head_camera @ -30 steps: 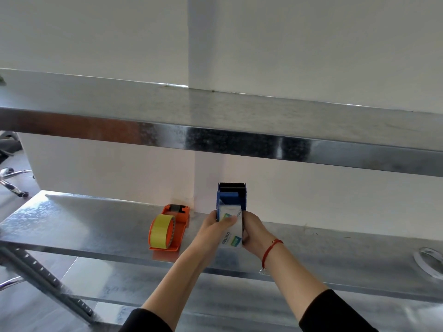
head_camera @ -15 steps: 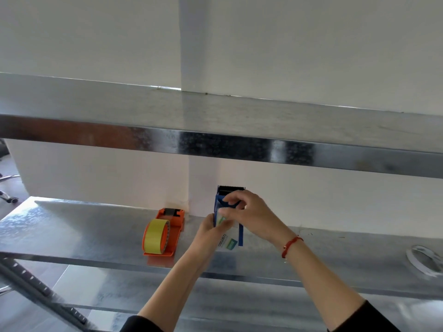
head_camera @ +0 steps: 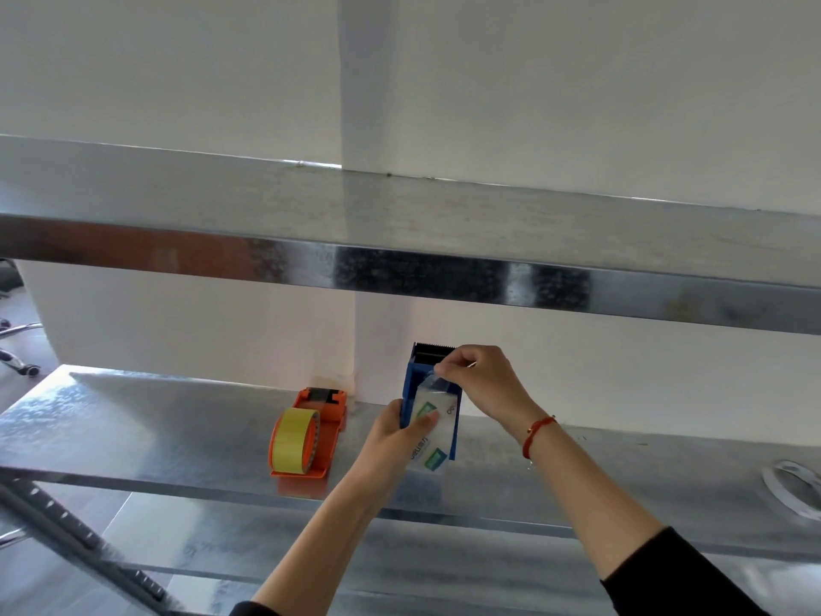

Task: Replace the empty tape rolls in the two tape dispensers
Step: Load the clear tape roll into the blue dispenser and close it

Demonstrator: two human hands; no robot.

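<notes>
On the galvanised metal shelf [head_camera: 133,420], the left hand [head_camera: 391,442] clasps the blue plastic tape dispenser [head_camera: 411,389] and its clear printed tape roll [head_camera: 433,431]. The dispenser's long axis runs away, serrated black cutter [head_camera: 433,349] farthest. The right hand [head_camera: 482,384] pinches the tape's loose end [head_camera: 433,380] near the cutter.

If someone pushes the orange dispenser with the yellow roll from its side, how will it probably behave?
The orange plastic tape dispenser would probably slide easily, since the galvanised metal shelf looks smooth. It stands narrow and upright, so a high sideways push may tip it. The yellow tape roll sits inside the frame, so it likely will not roll away.
</notes>
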